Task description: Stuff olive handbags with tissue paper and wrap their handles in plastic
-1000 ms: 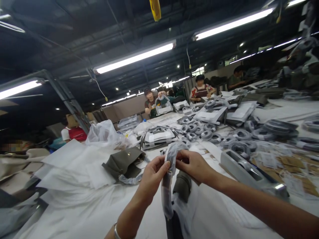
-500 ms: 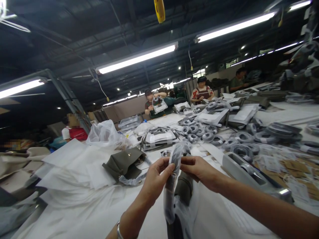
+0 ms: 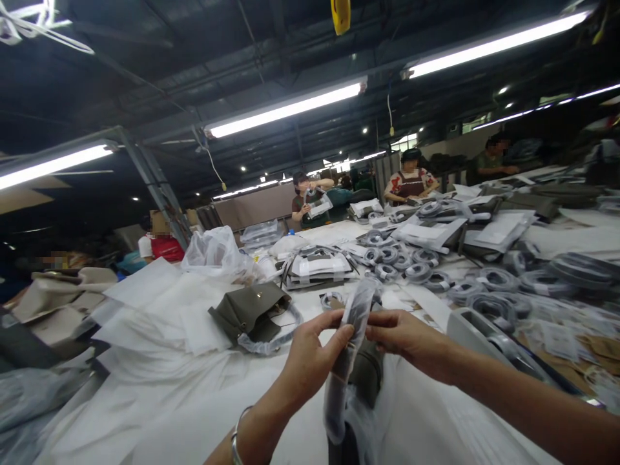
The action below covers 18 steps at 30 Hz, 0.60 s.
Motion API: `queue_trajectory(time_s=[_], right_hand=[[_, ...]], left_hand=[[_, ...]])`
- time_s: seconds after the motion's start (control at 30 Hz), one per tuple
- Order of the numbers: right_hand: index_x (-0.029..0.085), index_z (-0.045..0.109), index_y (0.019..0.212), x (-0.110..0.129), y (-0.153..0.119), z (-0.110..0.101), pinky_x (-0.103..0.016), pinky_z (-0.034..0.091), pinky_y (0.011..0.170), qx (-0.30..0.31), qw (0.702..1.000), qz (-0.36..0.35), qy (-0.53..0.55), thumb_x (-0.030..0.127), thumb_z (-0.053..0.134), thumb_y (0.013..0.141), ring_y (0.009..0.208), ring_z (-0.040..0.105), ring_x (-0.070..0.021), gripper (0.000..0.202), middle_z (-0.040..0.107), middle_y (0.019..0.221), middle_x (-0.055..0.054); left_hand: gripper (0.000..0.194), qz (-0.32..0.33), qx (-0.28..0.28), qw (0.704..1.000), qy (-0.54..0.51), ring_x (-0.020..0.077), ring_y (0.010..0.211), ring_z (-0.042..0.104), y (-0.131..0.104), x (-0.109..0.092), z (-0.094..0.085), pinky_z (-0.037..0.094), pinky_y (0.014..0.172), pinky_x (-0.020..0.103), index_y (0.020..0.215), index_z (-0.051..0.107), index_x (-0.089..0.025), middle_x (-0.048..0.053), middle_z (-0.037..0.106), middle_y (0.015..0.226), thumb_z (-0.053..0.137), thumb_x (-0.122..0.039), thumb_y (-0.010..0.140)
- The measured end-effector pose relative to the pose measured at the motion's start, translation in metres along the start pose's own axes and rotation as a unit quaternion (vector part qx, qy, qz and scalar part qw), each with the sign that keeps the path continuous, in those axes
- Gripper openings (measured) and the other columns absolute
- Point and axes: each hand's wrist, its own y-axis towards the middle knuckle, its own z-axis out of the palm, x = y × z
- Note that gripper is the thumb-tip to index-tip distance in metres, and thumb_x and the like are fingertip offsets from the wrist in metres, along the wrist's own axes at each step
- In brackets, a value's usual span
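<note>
- A curved dark handle wrapped in clear plastic film (image 3: 336, 394) stands upright over the white-covered counter (image 3: 411, 413), between the person's two hands.
- The left hand (image 3: 310, 352) is at the handle's left side, its fingers closed on the wrapped handle, with the thumb on the near face; a silver bangle (image 3: 236, 439) circles that wrist.
- The right hand (image 3: 409, 336) is at the handle's right edge, its fingers drawn narrow against the wrap; I cannot tell whether they pinch it.
- Just to the right of the handle's lower part is a rounded olive-grey piece (image 3: 367, 374), with loose translucent film below it.
- Left of the handle, an open olive-grey bag (image 3: 247, 316) lies on the counter; farther left spread thin white sheets (image 3: 159, 342).
- Right of the handle, past the right hand, sits a long grey tape dispenser (image 3: 494, 342).
- Beyond the handle lie plastic-wrapped dark strap coils (image 3: 496, 279); farther off, a co-worker in a brown apron (image 3: 411, 184) sits.
</note>
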Motion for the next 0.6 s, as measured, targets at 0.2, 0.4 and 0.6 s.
queue_trajectory(time_s=[0.2, 0.4, 0.6], right_hand=[[0.022, 0.080, 0.103, 0.010, 0.003, 0.000, -0.024, 0.043, 0.073, -0.015, 0.999, 0.030, 0.029, 0.036, 0.088, 0.064, 0.083, 0.055, -0.0147, 0.042, 0.073, 0.096, -0.004], [0.020, 0.077, 0.109, 0.017, -0.009, 0.009, -0.036, 0.042, 0.102, 0.062, 0.996, -0.024, 0.053, 0.043, 0.078, 0.080, 0.100, 0.063, -0.0228, 0.037, 0.074, 0.105, -0.008], [0.017, 0.077, 0.107, 0.006, 0.001, 0.012, -0.037, 0.044, 0.089, -0.047, 0.998, -0.018, -0.034, 0.057, 0.075, 0.077, 0.098, 0.062, -0.0265, 0.051, 0.074, 0.100, -0.009]], left_hand=[[0.029, 0.000, 0.007, 1.000, 0.023, 0.0197, 0.112, 0.067, -0.001, -0.001, -0.001, 0.047, 0.099, 0.027, 0.122, 0.070, -0.030, -0.002, 0.073, 0.120, 0.062, -0.032, 0.094], [0.027, 0.024, -0.023, 0.994, 0.107, 0.0223, 0.108, 0.068, -0.004, 0.000, 0.001, 0.049, 0.096, 0.031, 0.119, 0.072, -0.031, -0.002, 0.074, 0.117, 0.062, -0.033, 0.094], [0.028, 0.022, -0.039, 0.992, 0.115, 0.0247, 0.111, 0.067, -0.006, 0.001, 0.004, 0.049, 0.098, 0.036, 0.119, 0.071, -0.031, 0.001, 0.074, 0.118, 0.062, -0.031, 0.094]])
